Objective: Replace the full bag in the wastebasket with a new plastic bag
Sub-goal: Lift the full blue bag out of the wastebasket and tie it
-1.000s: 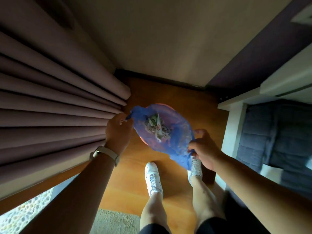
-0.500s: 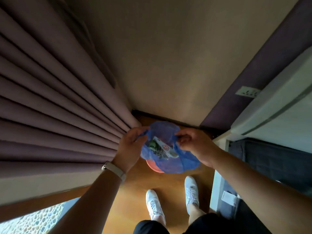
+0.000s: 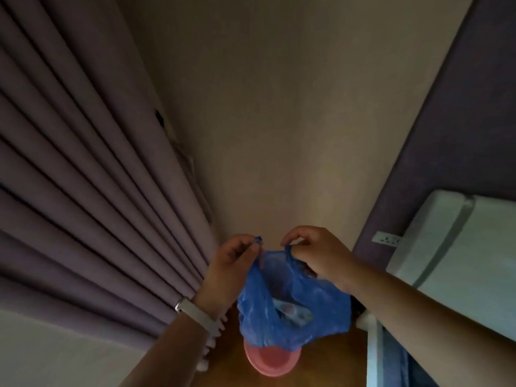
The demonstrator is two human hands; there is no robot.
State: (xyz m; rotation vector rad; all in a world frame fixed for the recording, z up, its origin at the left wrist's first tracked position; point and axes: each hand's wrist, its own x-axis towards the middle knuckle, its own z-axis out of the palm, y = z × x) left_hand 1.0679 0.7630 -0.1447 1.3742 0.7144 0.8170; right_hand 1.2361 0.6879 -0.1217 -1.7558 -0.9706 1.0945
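Nearest the viewer, at the bottom of the scene, a round pink plastic wastebasket (image 3: 272, 360) stands on a warm brown wooden floor (image 3: 329, 361). Its inside looks bare, with no liner showing.

Directly above it hangs a thin, crinkled blue plastic bag (image 3: 293, 311), lifted clear of the basket's mouth, with its lowest folds overlapping the near rim from this viewpoint. Scraps of rubbish show faintly through the plastic. The bag's long axis runs straight up and down, from the sagging bottom to its two top corners.

Each corner is pinched in a hand. The left hand (image 3: 231, 263), with a pale band on its wrist, has thumb and fingertips closed on the left corner, a small tuft of blue poking above them. The right hand (image 3: 315, 252) has its fingers curled shut around the right corner. The hands are level, a small gap apart, and equally close to the bag, which hangs below and between them. Bringing the two corners together to knot them seems the likely next move.

Beyond the hands rises a plain beige wall (image 3: 279, 121). Pleated mauve curtains (image 3: 83, 177) fill the left. On the right, a dark purple panel (image 3: 446, 135) carries a white wall socket (image 3: 386, 239), beside a pale mattress edge (image 3: 460, 261).
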